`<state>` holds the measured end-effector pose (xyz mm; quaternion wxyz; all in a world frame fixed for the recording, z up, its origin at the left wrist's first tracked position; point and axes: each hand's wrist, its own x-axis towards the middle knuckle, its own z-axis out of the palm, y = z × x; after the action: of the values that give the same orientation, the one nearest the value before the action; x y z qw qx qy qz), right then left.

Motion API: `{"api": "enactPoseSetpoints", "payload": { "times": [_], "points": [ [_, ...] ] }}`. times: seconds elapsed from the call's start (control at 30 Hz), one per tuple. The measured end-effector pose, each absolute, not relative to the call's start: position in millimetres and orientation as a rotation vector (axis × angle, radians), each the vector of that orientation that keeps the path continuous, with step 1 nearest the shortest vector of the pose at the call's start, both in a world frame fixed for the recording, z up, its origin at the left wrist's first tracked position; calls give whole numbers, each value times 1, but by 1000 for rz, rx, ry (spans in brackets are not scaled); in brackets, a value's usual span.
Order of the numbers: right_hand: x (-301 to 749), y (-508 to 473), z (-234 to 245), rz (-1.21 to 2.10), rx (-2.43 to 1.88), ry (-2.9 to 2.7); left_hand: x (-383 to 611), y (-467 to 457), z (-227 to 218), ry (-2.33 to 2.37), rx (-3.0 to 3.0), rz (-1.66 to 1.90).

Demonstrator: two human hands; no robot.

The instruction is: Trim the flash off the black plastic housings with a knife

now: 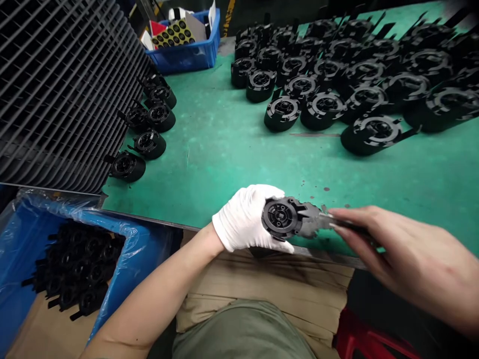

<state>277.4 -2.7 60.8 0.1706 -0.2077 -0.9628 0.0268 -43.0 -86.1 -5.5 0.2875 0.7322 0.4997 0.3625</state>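
The left hand point(251, 219), gloved, grips a black part point(280, 218) at the table's point(217, 149) near edge; the right hand point(404, 249) pinches a blurred tool point(350, 224), whose slipping could scratch it.

A free lane crosses the tabletop point(209, 134) from its near edge to the blue bin point(187, 59) at its far edge, between the left row of black housings point(150, 144) and the dense housing cluster point(282, 115) toward the far right corner. The slatted grey rack point(56, 94) walls off the left edge; the left hand point(249, 218) and right hand point(406, 244) block the near edge.
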Motion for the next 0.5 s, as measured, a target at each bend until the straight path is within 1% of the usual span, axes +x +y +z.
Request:
{"api": "enactPoseSetpoints", "payload": {
  "times": [0.13,0.3,0.5],
  "points": [
    [273,-31,54,95,-611,-2713,-38,-83,1,1421,1909,918],
    [269,-39,49,24,-689,-2701,-38,-76,13,1338,1932,785],
    [263,-40,56,8,-664,-2701,-36,-83,10,1438,1908,846]
  ]
}}
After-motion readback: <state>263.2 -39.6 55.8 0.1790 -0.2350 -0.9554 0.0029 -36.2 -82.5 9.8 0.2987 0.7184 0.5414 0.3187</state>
